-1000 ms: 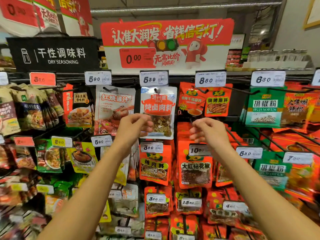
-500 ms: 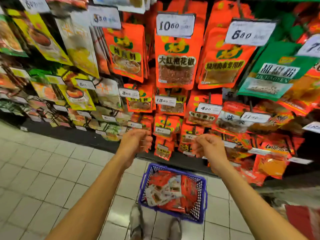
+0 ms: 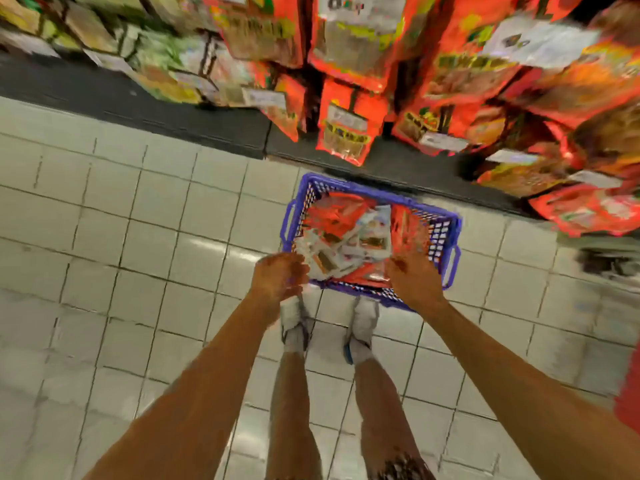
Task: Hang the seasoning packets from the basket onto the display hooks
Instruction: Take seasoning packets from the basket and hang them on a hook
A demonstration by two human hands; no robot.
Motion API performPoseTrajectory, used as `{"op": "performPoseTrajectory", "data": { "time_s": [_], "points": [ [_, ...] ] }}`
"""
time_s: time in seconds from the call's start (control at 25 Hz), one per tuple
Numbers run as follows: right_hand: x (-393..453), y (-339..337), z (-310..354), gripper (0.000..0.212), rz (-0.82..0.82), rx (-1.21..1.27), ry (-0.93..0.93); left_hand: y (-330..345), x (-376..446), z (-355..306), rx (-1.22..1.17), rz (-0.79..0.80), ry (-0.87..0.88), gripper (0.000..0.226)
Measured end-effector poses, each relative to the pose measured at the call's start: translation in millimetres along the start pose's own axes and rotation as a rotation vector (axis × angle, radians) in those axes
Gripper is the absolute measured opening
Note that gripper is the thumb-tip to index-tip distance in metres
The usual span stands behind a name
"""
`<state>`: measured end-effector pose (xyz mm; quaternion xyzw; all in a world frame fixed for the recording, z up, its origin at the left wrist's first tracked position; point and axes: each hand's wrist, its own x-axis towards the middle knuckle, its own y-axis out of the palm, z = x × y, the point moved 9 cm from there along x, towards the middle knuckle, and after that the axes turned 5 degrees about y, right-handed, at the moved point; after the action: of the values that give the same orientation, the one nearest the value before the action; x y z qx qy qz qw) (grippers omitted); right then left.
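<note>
Tilted further down since half a second ago, with the blue basket (image 3: 446, 233) now near mid-frame instead of low, and both hands dropped from in front of the lower hanging rows to just above the basket's near rim. Blurred throughout by motion.

Left hand (image 3: 278, 277) over the basket's near-left corner, fingers loosely curled, nothing visibly in them; cannot tell whether fingertips touch a packet. Right hand (image 3: 412, 275) over the near-right part of the basket, fingers spread and relaxed, reaching toward the heap, holding nothing that shows; contact with the packets cannot be told either.

Seasoning packets (image 3: 346, 233) heaped inside the basket, a jumble of red ones and white ones, some tilted against the walls. Basket resting on the pale tiled floor (image 3: 138, 237), its far end close to the dark base plinth (image 3: 173, 109) of the display.

Beyond the basket, hanging packets (image 3: 349, 109) on the display, mostly orange-red directly behind and to the right, yellow-green ones to the left, with white price tags (image 3: 540, 43) among them; print unreadable.

On the near side of the basket, two white shoes (image 3: 362, 320) side by side on the tiles, toes just short of the rim, bare legs below them in frame.
</note>
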<state>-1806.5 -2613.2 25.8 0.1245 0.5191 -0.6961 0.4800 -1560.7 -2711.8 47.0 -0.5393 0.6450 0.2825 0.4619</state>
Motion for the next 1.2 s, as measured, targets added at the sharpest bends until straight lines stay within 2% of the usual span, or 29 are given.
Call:
{"op": "performPoseTrajectory", "data": {
  "time_s": [0.12,0.24,0.28,0.36,0.44,0.52,0.6,0.64,0.76,0.8,0.88,0.96,1.0,1.08,1.12,1.2],
  "points": [
    [73.1,85.5,-43.4,0.018,0.062,-0.286,-0.036,2.6,88.4,60.5,0.03,-0.002,-0.097,0.02],
    [131.5,137.6,-82.9,0.06,0.106,-0.642,-0.115,8.6,147.8,101.7,0.074,0.026,-0.135,0.019],
    [148.4,149.5,-96.5,0.067,0.118,-0.729,-0.141,12.0,163.3,115.5,0.07,0.035,-0.151,0.019],
    [170.5,156.9,-115.9,0.063,0.119,-0.804,-0.167,19.9,181.3,135.0,0.096,0.059,-0.16,0.018],
    [172.7,146.2,-111.4,0.044,0.069,-0.732,-0.26,26.1,188.8,139.5,0.234,0.089,-0.073,0.012],
    [152.5,125.9,-85.2,0.026,0.039,-0.518,-0.44,32.9,187.5,127.6,0.429,0.108,0.095,0.014],
    [121.8,110.0,-58.1,0.025,0.117,-0.322,-0.535,44.1,181.2,107.8,0.537,0.133,0.251,0.022],
    [107.2,104.5,-45.7,0.028,0.194,-0.27,-0.542,52.3,176.8,98.7,0.541,0.189,0.3,0.034],
    [82.4,97.0,-20.3,0.034,0.373,-0.151,-0.486,72.2,170.6,86.8,0.431,0.402,0.352,0.071],
    [82.7,98.1,-16.2,0.034,0.42,-0.08,-0.441,72.8,171.5,85.2,0.459,0.43,0.352,0.07],
    [95.9,104.4,-14.2,0.022,0.464,0.133,-0.3,66.3,173.9,88.2,0.543,0.46,0.363,0.049],
    [119.9,113.2,-21.4,0.016,0.377,0.339,-0.134,46.3,176.6,93.7,0.545,0.426,0.354,0.029],
    [134.3,118.1,-27.5,0.016,0.281,0.312,-0.099,33.9,178.7,98.3,0.492,0.406,0.334,0.026],
    [162.3,130.4,-31.0,0.021,0.082,-0.086,-0.157,10.5,183.7,109.9,0.362,0.365,0.276,0.026],
    [173.2,143.8,-29.7,0.029,0.048,-0.343,-0.211,-0.4,187.3,115.3,0.312,0.334,0.248,0.031],
    [191.5,176.6,-30.9,0.05,0.082,-0.729,-0.289,-16.1,192.9,122.5,0.235,0.287,0.225,0.05]
  ]
}}
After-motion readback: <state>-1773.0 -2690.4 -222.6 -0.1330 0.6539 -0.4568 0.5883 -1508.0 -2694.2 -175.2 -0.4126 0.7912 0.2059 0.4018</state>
